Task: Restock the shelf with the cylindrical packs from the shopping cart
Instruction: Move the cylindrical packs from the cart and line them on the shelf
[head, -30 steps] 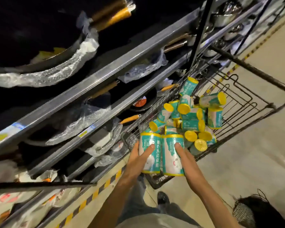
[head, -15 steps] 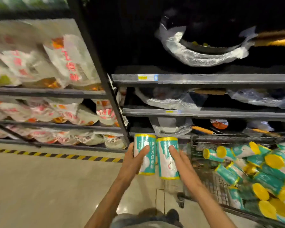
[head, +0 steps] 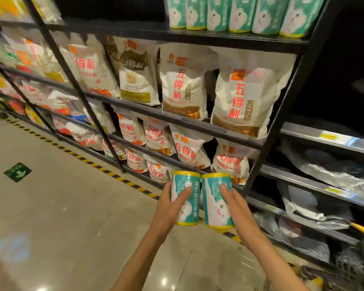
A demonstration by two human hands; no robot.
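My left hand (head: 170, 206) grips one teal cylindrical pack (head: 187, 208) with yellow rims, thumb across its front. My right hand (head: 237, 208) grips a second identical pack (head: 213, 204) beside it. Both packs stand upright and touch side by side, held in front of the lower shelves. A row of the same teal packs (head: 235, 13) stands on the black top shelf (head: 219, 38) high up at the right. Only a corner of the shopping cart (head: 349, 263) shows at the bottom right.
White flour bags (head: 244, 101) fill the middle and lower shelves. A black upright post (head: 286, 106) divides them from grey shelves with wrapped pans (head: 332, 175) to the right. Yellow-black floor tape (head: 114, 175) runs along the shelf base; tiled floor lies to the left.
My view has swung left and upward from the cart to the flour shelves. Both hands have carried the two packs away from the cart and raised them; the grips look the same.
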